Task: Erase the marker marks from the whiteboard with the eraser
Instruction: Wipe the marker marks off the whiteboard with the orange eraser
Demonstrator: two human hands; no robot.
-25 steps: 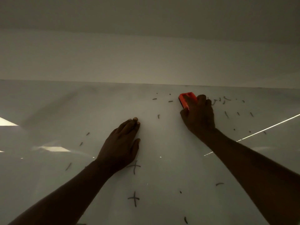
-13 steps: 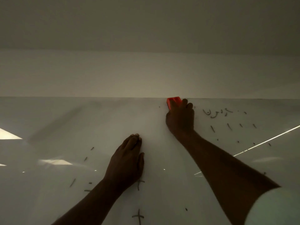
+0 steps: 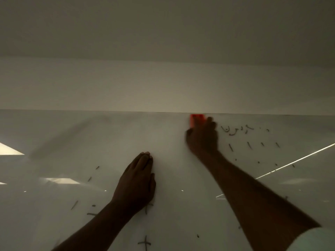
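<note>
right hand (image 3: 202, 137), fingers clamped on eraser (image 3: 197, 118), has reached the whiteboard (image 3: 54, 142) top edge; left hand (image 3: 137, 183) flat, fingers together; marks (image 3: 235, 130) remain.

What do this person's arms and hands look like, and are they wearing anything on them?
Both forearms are bare, with no gloves, watch or rings visible on the left hand or the right hand, though the light is dim and the right hand is blurred. A pale, whitish sleeve shows at the lower right, on the right upper arm. No sleeve shows on the left arm.
</note>
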